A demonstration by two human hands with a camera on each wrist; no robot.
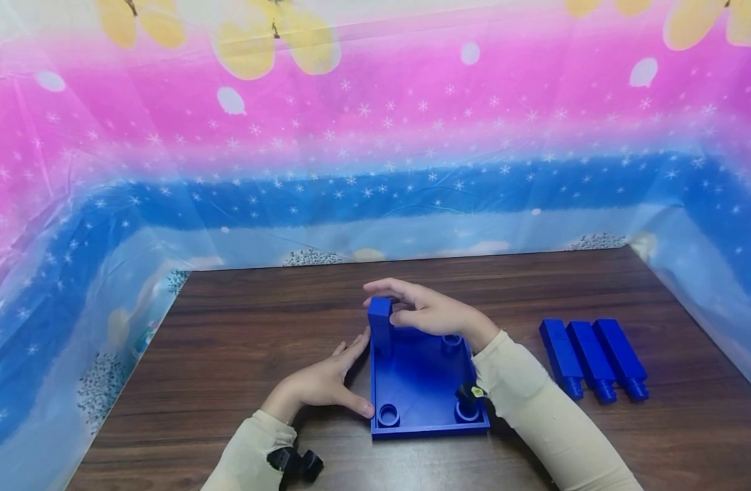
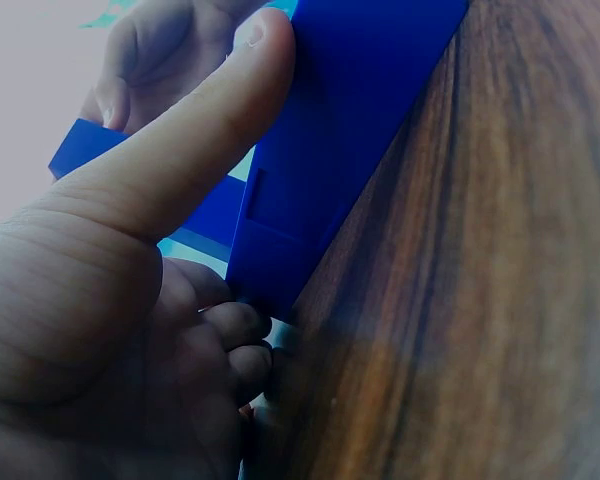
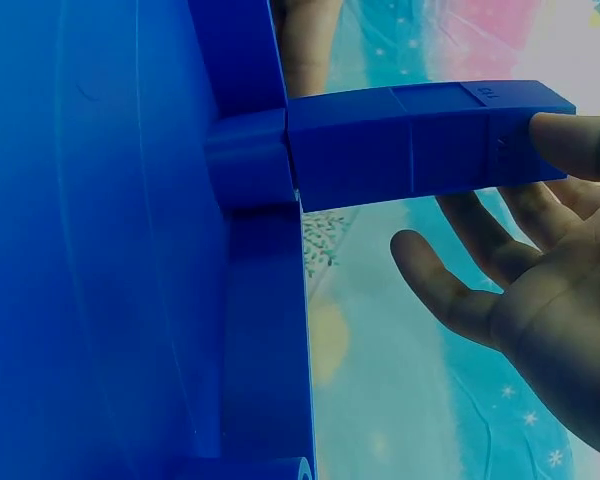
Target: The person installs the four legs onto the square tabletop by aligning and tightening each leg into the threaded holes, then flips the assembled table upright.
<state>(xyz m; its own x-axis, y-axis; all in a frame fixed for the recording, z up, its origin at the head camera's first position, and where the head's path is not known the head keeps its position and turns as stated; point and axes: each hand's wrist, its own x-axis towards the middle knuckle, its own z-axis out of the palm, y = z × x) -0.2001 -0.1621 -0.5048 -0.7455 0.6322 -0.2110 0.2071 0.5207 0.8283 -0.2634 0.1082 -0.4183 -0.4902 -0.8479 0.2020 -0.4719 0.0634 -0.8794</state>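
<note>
On the table lies a square blue panel (image 1: pixel 424 389) with a raised rim, like an upturned toy tabletop, with round sockets (image 1: pixel 388 414) at its corners. A square blue leg (image 1: pixel 380 324) stands upright at the far left corner. My right hand (image 1: pixel 433 310) pinches this leg near its upper end, thumb on one face and fingers behind; the right wrist view shows the leg's base meeting a socket (image 3: pixel 250 160). My left hand (image 1: pixel 326 382) lies along the panel's left side, thumb touching the rim near the front and fingers reaching toward the far left corner.
Three more blue legs (image 1: pixel 593 358) with ridged round ends lie side by side on the brown wooden table (image 1: pixel 258 307), to the right of my right forearm. A patterned pink and blue cloth (image 1: pixel 375 150) hangs around the table's back and sides.
</note>
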